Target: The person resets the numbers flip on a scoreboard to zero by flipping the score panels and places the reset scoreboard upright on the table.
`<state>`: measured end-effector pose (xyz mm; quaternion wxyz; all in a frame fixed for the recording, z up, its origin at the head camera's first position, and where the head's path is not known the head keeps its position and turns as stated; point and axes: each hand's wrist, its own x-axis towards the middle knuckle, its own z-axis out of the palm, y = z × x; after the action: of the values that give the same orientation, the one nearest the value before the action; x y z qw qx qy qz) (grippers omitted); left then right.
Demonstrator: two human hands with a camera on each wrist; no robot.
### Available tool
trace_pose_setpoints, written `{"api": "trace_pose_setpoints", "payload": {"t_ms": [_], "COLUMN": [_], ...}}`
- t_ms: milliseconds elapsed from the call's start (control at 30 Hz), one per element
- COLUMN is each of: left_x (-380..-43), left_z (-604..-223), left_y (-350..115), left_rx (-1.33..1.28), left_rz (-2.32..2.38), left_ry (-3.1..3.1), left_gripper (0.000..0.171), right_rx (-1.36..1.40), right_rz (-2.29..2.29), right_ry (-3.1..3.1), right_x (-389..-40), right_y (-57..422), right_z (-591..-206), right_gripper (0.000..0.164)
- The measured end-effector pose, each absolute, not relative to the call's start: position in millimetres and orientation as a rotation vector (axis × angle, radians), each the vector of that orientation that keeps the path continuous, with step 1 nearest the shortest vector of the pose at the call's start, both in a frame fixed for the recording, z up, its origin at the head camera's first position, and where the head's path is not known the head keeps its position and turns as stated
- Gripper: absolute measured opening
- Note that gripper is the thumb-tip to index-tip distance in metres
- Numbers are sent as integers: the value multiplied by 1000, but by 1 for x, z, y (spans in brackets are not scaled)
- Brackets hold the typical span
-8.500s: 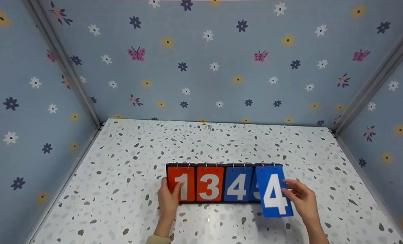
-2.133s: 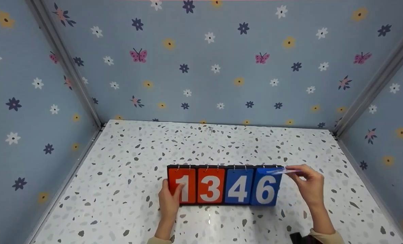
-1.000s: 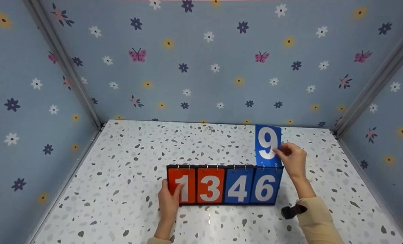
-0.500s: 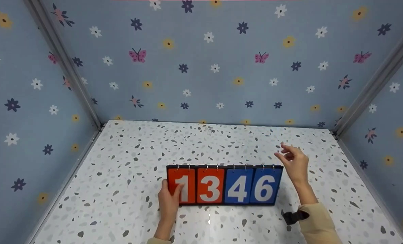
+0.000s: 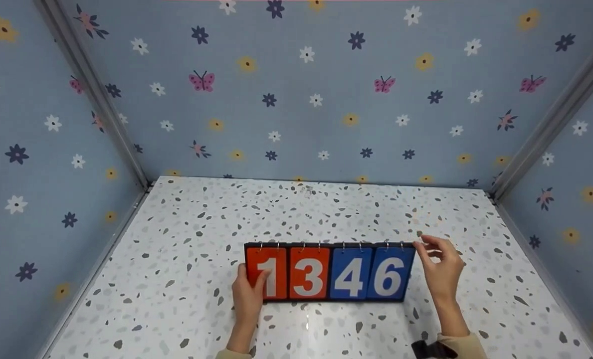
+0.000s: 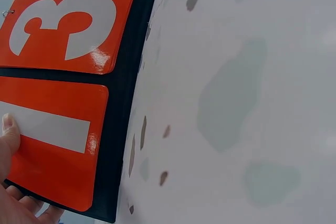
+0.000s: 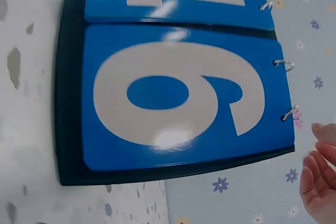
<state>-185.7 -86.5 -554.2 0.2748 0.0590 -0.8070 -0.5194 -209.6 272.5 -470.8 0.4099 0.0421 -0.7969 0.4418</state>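
A black flip scoreboard [image 5: 288,273] leans back over the table, its number cards hung on metal rings along the top edge. Two red cards read 1 and 3; two blue ones read 4 and 6 [image 5: 389,278]. My left hand [image 5: 247,295] grips the board's left end, thumb across the 1 card and fingers behind, as the left wrist view also shows around the red 1 card [image 6: 58,166]. Close by the top right corner is my right hand [image 5: 442,269], fingers loosely bent and holding nothing. A small gap separates its fingers [image 7: 315,174] from the corner in the right wrist view.
The board is over a white speckled tabletop [image 5: 201,209]. Blue panels with flowers and butterflies [image 5: 296,114] stand at the back and both sides, joined by grey metal posts [image 5: 94,97]. A black strap [image 5: 433,350] sits at my right sleeve.
The right card went from 4 to 6 as my right hand flipped cards over the top. It let the 9 card go behind and came down to the corner. My left hand kept its grip.
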Motion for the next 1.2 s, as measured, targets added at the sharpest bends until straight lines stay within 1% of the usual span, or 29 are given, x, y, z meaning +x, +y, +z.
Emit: {"api": "trace_pose_setpoints", "payload": {"t_ms": [133, 267, 367, 467, 500, 533, 600, 667, 800, 900, 1100, 1200], "left_x": [-186, -186, -186, -186, -186, -186, -186, -186, -187, -187, -186, -186], "left_z": [-555, -555, -554, -554, -554, -554, -555, -555, -555, -555, -554, -554], "left_y": [-86, -86, -86, -86, -86, -86, -86, -86, -86, -86, -87, -87], "left_rx": [157, 150, 150, 155, 157, 160, 160, 156, 145, 146, 169, 171], "left_rz": [-1399, -1391, -1381, -1384, -1388, -1391, -1391, -1391, -1382, -1389, -1420, -1426], "left_ry": [-2167, -2164, -2170, -2176, -2176, -2176, -2175, -2170, -2164, -2166, -2182, -2178], "left_gripper": [35, 35, 35, 35, 35, 35, 35, 34, 33, 34, 34, 34], "right_rx": [59, 91, 105, 47, 38, 4, -21, -47, -101, -140, -216, -295], "right_rz": [1197, 1335, 1378, 1319, 1297, 1255, 1245, 1230, 1272, 1300, 1292, 1286], "right_ry": [-1977, -1913, -1902, -1966, -1983, -2015, -2038, -2068, -2094, -2103, -2086, -2135], "right_x": [-195, -193, -205, -214, -216, -215, -211, -204, -182, -170, -174, -173], "right_y": [270, 276, 291, 301, 302, 300, 294, 286, 261, 248, 249, 247], "right_z": [-481, -509, -557, -598, -609, -612, -612, -603, -562, -541, -554, -548], "right_gripper": [19, 20, 23, 28, 30, 31, 33, 33, 33, 35, 40, 41]}}
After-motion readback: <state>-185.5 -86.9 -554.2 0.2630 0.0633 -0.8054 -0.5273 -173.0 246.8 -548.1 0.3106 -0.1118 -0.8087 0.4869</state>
